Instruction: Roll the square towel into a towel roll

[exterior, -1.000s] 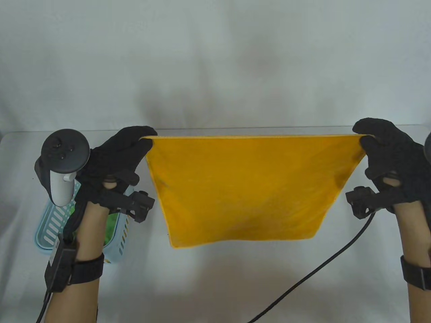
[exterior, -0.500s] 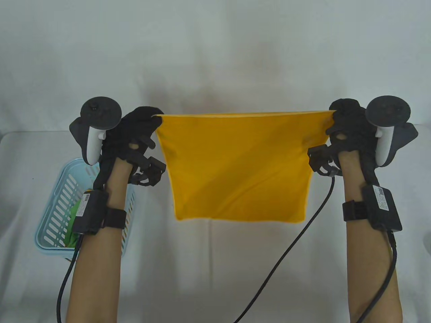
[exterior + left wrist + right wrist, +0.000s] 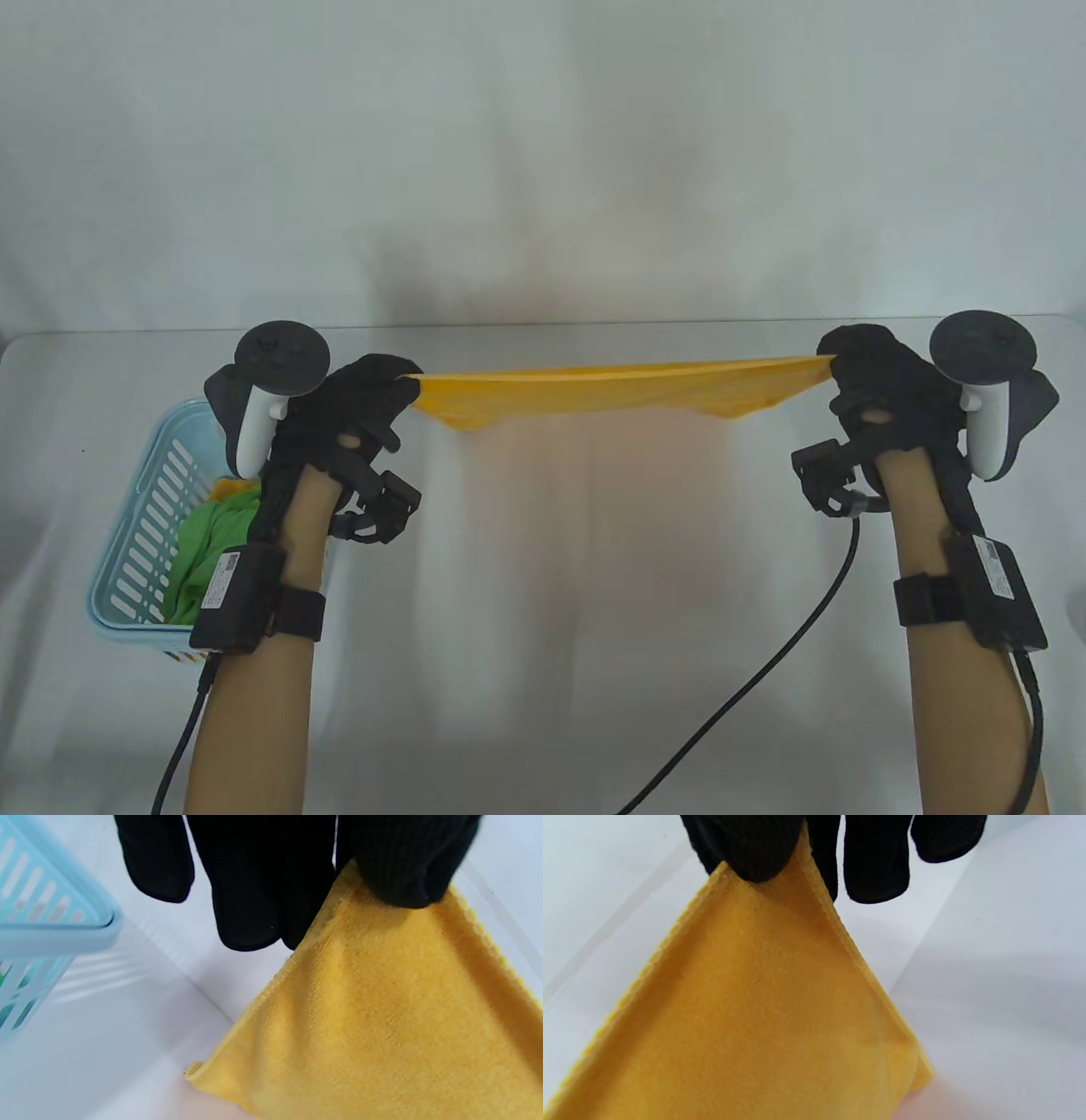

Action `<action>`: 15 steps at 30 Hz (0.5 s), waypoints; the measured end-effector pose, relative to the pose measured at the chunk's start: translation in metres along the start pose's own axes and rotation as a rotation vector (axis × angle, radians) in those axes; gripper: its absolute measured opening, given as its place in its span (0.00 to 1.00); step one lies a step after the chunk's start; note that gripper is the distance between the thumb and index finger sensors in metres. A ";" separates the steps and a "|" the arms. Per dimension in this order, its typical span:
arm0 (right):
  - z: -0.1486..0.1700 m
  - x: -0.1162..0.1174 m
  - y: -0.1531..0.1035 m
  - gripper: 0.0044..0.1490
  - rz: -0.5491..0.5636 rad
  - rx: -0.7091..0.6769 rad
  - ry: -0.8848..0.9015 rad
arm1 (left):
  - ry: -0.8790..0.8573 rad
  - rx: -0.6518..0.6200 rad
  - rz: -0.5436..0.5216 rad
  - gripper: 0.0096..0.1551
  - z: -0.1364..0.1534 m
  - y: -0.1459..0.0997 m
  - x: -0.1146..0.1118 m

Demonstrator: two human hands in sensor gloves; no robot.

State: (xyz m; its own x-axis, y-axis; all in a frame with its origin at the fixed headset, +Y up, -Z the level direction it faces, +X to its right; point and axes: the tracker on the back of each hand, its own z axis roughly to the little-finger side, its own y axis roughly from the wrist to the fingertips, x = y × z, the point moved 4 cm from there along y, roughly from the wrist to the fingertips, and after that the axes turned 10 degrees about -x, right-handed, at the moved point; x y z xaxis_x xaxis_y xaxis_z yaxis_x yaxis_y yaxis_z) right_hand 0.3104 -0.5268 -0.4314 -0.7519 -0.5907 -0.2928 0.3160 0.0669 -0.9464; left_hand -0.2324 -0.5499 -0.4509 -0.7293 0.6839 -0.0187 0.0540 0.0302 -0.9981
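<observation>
We hold the yellow towel (image 3: 611,388) stretched taut between both hands, above the far part of the white tabletop (image 3: 594,594).

Our left hand (image 3: 361,407) pinches the towel's left corner and our right hand (image 3: 874,382) its right corner — thumb and fingers (image 3: 250,899) clamped on the hemmed edge in both wrist views, the cloth spreading away below them. Near left, a light blue basket (image 3: 144,509) — green cloth (image 3: 204,560) inside — sits beside our left forearm.

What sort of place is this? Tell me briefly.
Probably a recording setup, not a home: a bare white table against a white backdrop, hand trackers and cabled wrist cameras, one blue basket of cloths.
</observation>
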 end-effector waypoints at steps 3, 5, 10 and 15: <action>0.016 0.006 -0.009 0.22 -0.036 -0.003 -0.033 | 0.017 0.005 0.015 0.22 0.007 -0.008 -0.010; 0.029 0.012 -0.018 0.22 -0.066 -0.006 -0.053 | 0.030 0.012 0.046 0.22 0.015 -0.016 -0.020; 0.060 0.021 -0.044 0.22 -0.162 -0.035 -0.074 | 0.043 0.023 0.149 0.22 0.039 -0.041 -0.045; 0.084 0.025 -0.074 0.22 -0.294 -0.086 -0.093 | 0.043 -0.006 0.292 0.22 0.056 -0.072 -0.067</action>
State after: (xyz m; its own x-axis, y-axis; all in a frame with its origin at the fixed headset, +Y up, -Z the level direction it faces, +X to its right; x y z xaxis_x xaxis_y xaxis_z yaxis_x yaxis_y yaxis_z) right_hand 0.3169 -0.6136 -0.3574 -0.7465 -0.6654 0.0045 0.0399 -0.0516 -0.9979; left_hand -0.2259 -0.6386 -0.3815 -0.6523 0.6949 -0.3027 0.2619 -0.1682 -0.9503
